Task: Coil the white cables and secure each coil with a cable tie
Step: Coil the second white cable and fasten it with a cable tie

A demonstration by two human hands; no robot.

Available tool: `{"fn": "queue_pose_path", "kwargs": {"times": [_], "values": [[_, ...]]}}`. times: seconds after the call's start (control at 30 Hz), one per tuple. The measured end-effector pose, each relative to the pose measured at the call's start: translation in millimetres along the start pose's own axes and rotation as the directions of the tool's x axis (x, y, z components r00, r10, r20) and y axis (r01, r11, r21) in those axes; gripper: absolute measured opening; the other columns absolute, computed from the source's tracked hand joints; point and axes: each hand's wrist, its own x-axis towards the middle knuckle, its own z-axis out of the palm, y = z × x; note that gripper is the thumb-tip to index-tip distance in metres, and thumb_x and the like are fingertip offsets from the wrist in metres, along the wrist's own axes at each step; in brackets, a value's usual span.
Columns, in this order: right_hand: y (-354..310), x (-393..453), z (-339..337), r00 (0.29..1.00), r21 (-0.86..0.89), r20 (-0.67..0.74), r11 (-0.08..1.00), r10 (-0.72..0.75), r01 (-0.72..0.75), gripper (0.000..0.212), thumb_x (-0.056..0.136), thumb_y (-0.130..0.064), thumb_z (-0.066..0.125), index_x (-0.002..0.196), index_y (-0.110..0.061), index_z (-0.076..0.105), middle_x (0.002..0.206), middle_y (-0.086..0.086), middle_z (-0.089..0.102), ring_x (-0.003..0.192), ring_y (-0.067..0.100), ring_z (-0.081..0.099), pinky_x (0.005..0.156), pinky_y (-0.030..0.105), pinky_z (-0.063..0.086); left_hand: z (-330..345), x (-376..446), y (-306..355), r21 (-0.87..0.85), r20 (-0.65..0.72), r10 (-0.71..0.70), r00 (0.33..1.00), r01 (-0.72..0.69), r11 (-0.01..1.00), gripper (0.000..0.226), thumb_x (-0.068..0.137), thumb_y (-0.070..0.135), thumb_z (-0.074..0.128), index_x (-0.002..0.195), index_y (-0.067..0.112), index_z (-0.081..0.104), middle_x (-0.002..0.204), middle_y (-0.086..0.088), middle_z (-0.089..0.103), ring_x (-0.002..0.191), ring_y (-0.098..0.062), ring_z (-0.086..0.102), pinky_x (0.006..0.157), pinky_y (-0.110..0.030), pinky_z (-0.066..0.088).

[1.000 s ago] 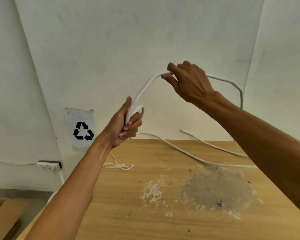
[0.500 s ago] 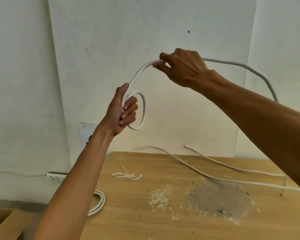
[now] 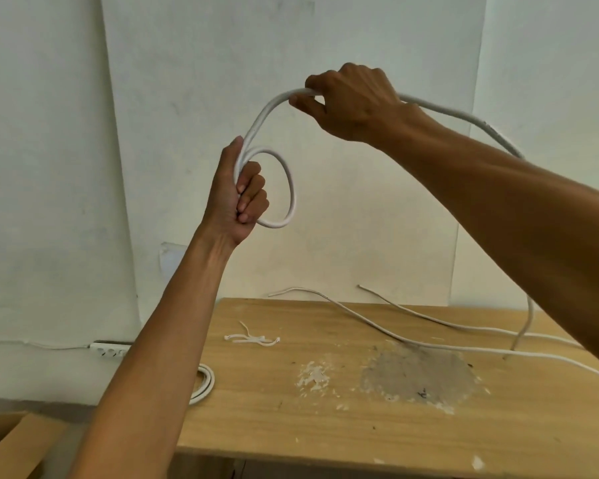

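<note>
My left hand (image 3: 237, 197) is raised in front of the wall, fisted on a white cable (image 3: 291, 188) that forms one small loop beside the knuckles. From that fist the cable arcs up to my right hand (image 3: 353, 98), which pinches it higher and to the right. Past the right hand the cable curves down behind my right forearm to the wooden table (image 3: 325, 416). Two more white cables (image 3: 377, 328) lie across the table's far right. A few white cable ties (image 3: 253, 338) lie near the table's far left edge.
A coiled white cable (image 3: 204, 383) hangs at the table's left side, partly behind my left forearm. A white power strip (image 3: 109, 349) sits low against the wall. Patches of plaster and grey stain (image 3: 419, 375) mark the tabletop. A wooden board (image 3: 11, 444) is at the bottom left.
Both hands have risen and the view has tilted. The loop at my left hand has grown from a tight curl to a wider ring. My right hand still grips the cable.
</note>
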Motion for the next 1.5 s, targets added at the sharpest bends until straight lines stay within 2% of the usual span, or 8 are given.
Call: {"fn": "queue_pose_path", "kwargs": {"times": [0.4,0.53,0.67,0.83,1.03,1.2,1.37,1.5], "values": [[-32.8,-28.5,34.3,0.880,0.375,0.467,0.882,0.085,-0.285,0.054,0.097,-0.067,0.027,0.105,-0.025,0.059,0.094,-0.005,0.070,0.089,0.022,0.064,0.085,0.041,0.049,-27.4,-15.5,-11.8,-0.207,0.111,-0.061,0.992,0.083,0.975,0.065,0.099,0.046,0.045,0.040,0.021,0.034,0.029,0.005,0.027,0.020,-0.008,0.021,0.030,-0.018,0.010],[-53.4,-48.2,52.8,0.798,0.676,0.602,0.524,0.014,-0.518,0.048,0.099,-0.057,0.042,0.120,-0.017,0.059,0.106,0.001,0.070,0.092,0.018,0.069,0.079,0.039,0.057,-37.6,-16.9,-11.3,-0.326,0.192,-0.022,0.981,0.085,0.942,0.067,0.102,0.044,0.038,0.041,0.019,0.036,0.028,0.005,0.029,0.019,-0.008,0.022,0.026,-0.018,0.015],[-69.5,-65.2,71.6,0.814,0.802,0.580,0.165,0.014,-0.574,0.047,0.100,-0.050,0.048,0.112,-0.008,0.065,0.091,0.006,0.073,0.081,0.022,0.074,0.074,0.037,0.061,-46.4,-11.7,-11.0,-0.425,0.304,0.025,0.952,0.112,0.898,0.061,0.102,0.042,0.038,0.046,0.020,0.028,0.028,0.003,0.032,0.022,-0.011,0.014,0.026,-0.018,0.018],[-80.7,-63.6,86.1,0.760,0.763,0.645,-0.017,0.078,-0.646,0.060,0.090,-0.072,0.047,0.087,-0.013,0.061,0.070,0.000,0.054,0.056,0.015,0.057,0.068,0.034,0.056,-54.5,-2.7,-27.4,-0.513,0.285,0.053,0.957,0.106,0.852,0.060,0.099,0.041,0.043,0.044,0.017,0.039,0.030,0.003,0.030,0.022,-0.009,0.019,0.026,-0.018,0.024],[-72.2,-82.4,126.1,0.619,0.696,0.712,-0.219,0.331,-0.684,0.055,0.089,-0.066,0.057,0.072,-0.013,0.054,0.055,-0.001,0.042,0.045,0.013,0.037,0.052,0.027,0.040,-44.3,11.3,-54.4,-0.193,-0.039,-0.116,0.992,0.106,0.975,0.054,0.102,0.037,0.045,0.052,0.020,0.037,0.038,0.006,0.023,0.027,-0.006,0.018,0.029,-0.019,0.015],[-63.9,-95.9,157.4,0.614,0.741,0.635,-0.145,0.468,-0.656,0.056,0.087,-0.063,0.061,0.078,-0.008,0.056,0.058,0.005,0.037,0.045,0.015,0.034,0.045,0.026,0.033,-47.9,23.3,-77.1,0.111,-0.169,-0.219,0.961,0.239,0.965,0.030,0.096,0.032,0.040,0.086,0.012,0.059,0.061,0.004,0.035,0.038,-0.008,0.023,0.039,-0.021,0.025],[-58.5,-93.7,175.4,0.703,0.774,0.504,0.099,0.502,-0.625,0.064,0.080,-0.072,0.059,0.066,-0.011,0.052,0.058,0.007,0.035,0.053,0.020,0.035,0.055,0.035,0.036,-47.9,34.7,-68.7,0.249,-0.124,-0.391,0.912,0.410,0.878,0.045,0.094,0.045,0.044,0.073,0.009,0.062,0.058,0.002,0.037,0.043,-0.010,0.027,0.044,-0.022,0.026],[-47.1,-101.8,184.5,0.712,0.772,0.498,0.121,0.495,-0.624,0.065,0.084,-0.070,0.058,0.062,-0.010,0.047,0.055,0.004,0.033,0.053,0.019,0.034,0.056,0.036,0.035,-46.8,45.6,-69.8,0.228,-0.020,-0.545,0.838,0.535,0.814,0.049,0.097,0.055,0.048,0.076,0.013,0.060,0.048,0.009,0.033,0.037,-0.004,0.026,0.042,-0.017,0.024]]}}
